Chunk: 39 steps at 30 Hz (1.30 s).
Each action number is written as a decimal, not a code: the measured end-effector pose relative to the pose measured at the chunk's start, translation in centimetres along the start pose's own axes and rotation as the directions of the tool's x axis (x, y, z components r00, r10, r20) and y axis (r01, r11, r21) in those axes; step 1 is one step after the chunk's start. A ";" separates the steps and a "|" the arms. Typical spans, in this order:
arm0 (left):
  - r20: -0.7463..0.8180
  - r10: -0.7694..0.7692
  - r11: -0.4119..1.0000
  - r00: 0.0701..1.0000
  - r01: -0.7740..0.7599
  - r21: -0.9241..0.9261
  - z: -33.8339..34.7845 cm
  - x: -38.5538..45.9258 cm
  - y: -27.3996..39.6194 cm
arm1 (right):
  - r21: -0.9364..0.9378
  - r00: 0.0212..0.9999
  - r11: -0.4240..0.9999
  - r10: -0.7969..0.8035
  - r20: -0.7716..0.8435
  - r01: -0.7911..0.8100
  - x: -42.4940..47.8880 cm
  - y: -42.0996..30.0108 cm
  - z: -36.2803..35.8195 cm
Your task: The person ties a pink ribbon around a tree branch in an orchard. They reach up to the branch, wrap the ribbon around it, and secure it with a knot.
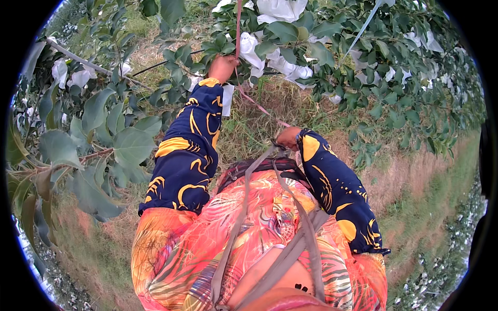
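Observation:
My left hand (222, 68) is raised among the apple-like leaves, its fingers pinching a pink ribbon (238, 29) that hangs from above. From there the ribbon slants down to my right hand (288, 138), which is curled around it in front of my waist. Beside the right hand, grey straps (243, 210) meet in a knot above a dark waist pouch (243, 171). White fruit bags (251, 52) hang just right of my left hand. A white strip (228, 100) shows beside the left sleeve. The fingertips of both hands are partly hidden.
A leafy branch (97, 151) reaches in close at left. Behind it, a bare grey branch (89, 62) and a thin black line (163, 63) cross the foliage. A pale blue ribbon (362, 29) slants through the bagged tree at right. Grass (249, 112) covers the ground below.

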State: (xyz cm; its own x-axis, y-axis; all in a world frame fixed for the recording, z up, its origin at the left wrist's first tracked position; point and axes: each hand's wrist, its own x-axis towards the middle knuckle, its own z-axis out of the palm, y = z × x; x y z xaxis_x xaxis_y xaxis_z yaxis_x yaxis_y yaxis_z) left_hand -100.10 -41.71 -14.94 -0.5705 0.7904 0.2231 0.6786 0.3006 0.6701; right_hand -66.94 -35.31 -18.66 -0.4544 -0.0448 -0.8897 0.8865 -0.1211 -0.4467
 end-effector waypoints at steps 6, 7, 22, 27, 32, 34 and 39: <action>0.015 -0.080 0.996 0.997 0.080 -0.048 -0.1 -0.4 0.2 | 0.540 0.968 0.831 -0.225 0.109 0.132 -5.1 -3.6 2.3; 0.006 -0.084 0.996 0.996 0.084 -0.043 -0.1 -0.3 0.2 | 0.464 0.964 0.856 -0.266 0.021 0.226 -5.3 -4.2 2.6; -0.049 -0.123 0.992 0.991 0.122 -0.035 -1.3 -0.9 0.2 | -0.901 0.872 0.429 -0.462 -0.163 0.058 -4.2 -14.2 -0.5; -0.035 -0.171 0.982 0.985 0.167 -0.086 -2.1 -0.9 0.4 | -0.979 0.915 0.180 -0.372 -0.156 -0.094 -2.2 -17.8 -0.1; -0.042 -0.242 0.964 0.969 0.235 -0.121 -2.0 -0.5 0.0 | -0.990 0.926 0.053 -0.350 -0.141 -0.131 -0.3 -20.4 0.0; -0.054 -0.270 0.956 0.961 0.260 -0.135 -2.0 -0.5 -0.5 | -0.994 0.926 0.001 -0.362 -0.104 -0.111 0.2 -20.9 0.2; -0.090 -0.307 0.947 0.947 0.295 -0.124 -2.2 -1.0 -1.1 | -0.995 0.898 -0.071 -0.439 -0.037 -0.075 2.2 -20.7 0.4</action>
State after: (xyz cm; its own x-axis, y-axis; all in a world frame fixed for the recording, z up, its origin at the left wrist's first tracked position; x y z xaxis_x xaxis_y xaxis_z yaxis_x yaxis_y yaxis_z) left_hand -101.29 -43.99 -14.36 -0.7903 0.6088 0.0690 0.4169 0.4517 0.7888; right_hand -86.35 -33.30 -11.33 -0.7936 0.0494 -0.6065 0.0589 0.9983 0.0043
